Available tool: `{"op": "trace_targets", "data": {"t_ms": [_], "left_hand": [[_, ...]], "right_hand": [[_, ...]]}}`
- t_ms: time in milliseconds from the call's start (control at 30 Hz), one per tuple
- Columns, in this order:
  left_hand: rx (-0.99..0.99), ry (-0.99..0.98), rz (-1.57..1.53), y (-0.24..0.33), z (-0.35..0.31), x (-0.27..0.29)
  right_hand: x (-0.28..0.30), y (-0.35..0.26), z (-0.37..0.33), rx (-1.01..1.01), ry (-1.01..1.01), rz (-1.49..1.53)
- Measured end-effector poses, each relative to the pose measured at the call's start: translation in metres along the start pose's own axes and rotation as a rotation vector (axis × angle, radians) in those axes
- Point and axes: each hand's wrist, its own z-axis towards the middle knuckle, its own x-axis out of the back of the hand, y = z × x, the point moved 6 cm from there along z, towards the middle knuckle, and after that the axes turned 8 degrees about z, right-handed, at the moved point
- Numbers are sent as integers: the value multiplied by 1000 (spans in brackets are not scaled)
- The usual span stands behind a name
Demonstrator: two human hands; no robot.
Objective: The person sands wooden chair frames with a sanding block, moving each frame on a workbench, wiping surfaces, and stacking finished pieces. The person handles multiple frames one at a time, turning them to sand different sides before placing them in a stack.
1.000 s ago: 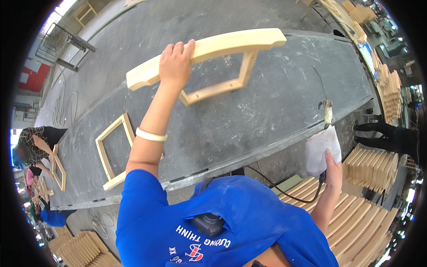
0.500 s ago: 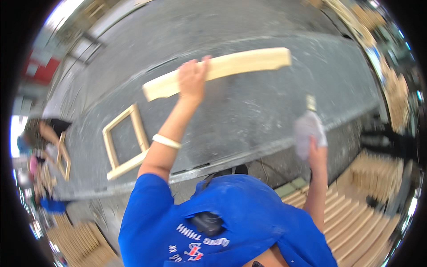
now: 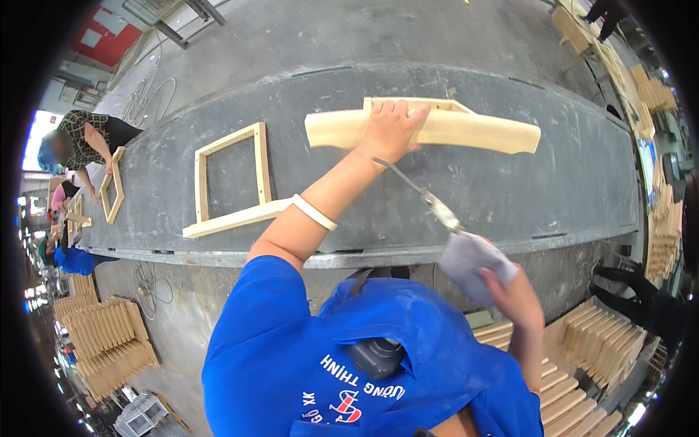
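Observation:
My left hand point(image 3: 393, 131) is closed over a pale, gently curved wooden board point(image 3: 480, 134), thumb on its top edge. The board stands over the far half of the grey table, with narrower wooden pieces point(image 3: 440, 104) showing behind its upper edge. Nearer me, my right hand point(image 3: 504, 285) grips a tool with a thin bent metal rod point(image 3: 400, 175) and a whitish middle part point(image 3: 441, 213). A greyish-white cloth point(image 3: 470, 264) wraps the grip end of this tool, whose exact kind I cannot make out. The rod's tip reaches beside my left wrist.
A wooden frame point(image 3: 263, 164) lies on the grey table point(image 3: 328, 226) to the left. At the far left end, a person point(image 3: 91, 142) handles another small frame point(image 3: 113, 186). Stacked wooden parts stand at lower left point(image 3: 109, 339) and lower right point(image 3: 601, 339). Dark-clothed legs point(image 3: 633, 291) show at right.
The board has shifted right in my left hand and is now level, with wooden pieces visible behind it. My right hand has come down toward my body, its tool now pointing left.

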Motion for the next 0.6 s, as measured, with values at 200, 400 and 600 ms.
{"op": "trace_targets", "data": {"t_ms": [200,400,600], "left_hand": [[-134,-477,-227,54,-102,-78],[-49,-144,-427,45,-166,-104],[4,-154,-140,-35,-232,-88]], "right_hand": [[55,61,-73,-408,201,6],[2,98,-50,-252,-231,-45],[20,113,-56,-444,41,66]]}}
